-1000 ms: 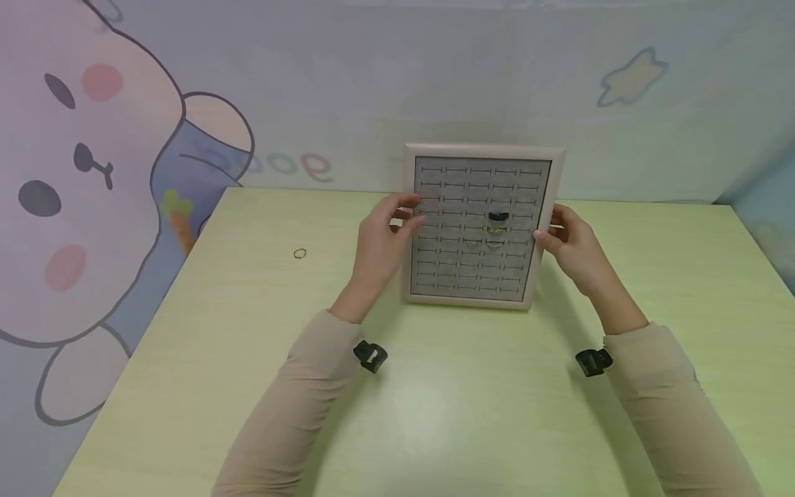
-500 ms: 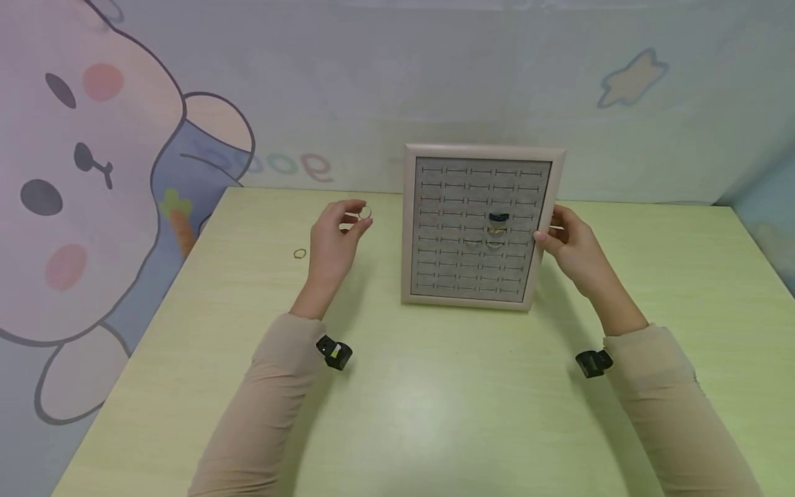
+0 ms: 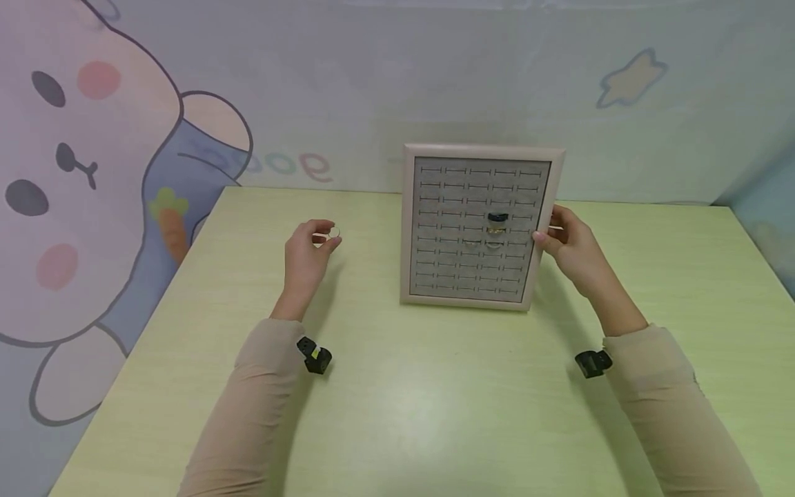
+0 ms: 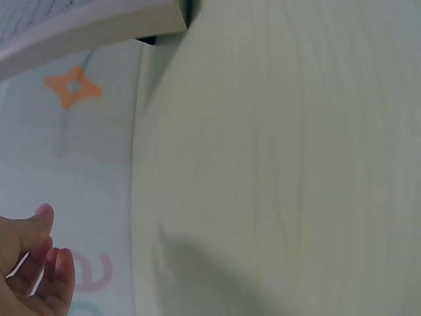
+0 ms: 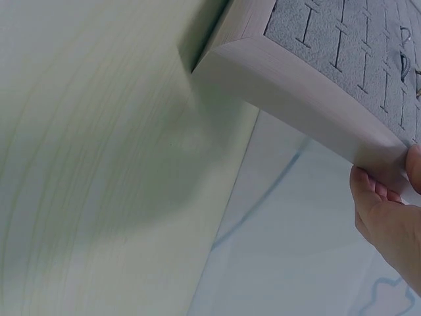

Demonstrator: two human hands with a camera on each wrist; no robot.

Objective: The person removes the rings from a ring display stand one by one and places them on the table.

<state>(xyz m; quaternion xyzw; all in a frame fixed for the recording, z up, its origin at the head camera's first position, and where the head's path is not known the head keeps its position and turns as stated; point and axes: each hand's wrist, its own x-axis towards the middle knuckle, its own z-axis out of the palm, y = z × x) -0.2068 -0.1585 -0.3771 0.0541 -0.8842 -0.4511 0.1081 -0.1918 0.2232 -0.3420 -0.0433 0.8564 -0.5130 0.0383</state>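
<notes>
My left hand pinches a thin ring between thumb and fingertip, above the table left of the display. In the left wrist view I see the fingers but cannot make out the ring. A pale-framed ring display board with a grey slotted pad stands upright, leaning back. My right hand grips its right edge, thumb on the front and fingers behind. The slots hold a black ring, a gold ring below it, and two thin light rings lower down.
The pale wooden table runs back to a wall sheet printed with a cartoon animal, letters and a star. A small black device sits at the left wrist, another at the right.
My left hand has moved from the board's left edge leftward and lower with the pinched ring. The ring lying on the table now is hidden from view. The right hand stays put.
</notes>
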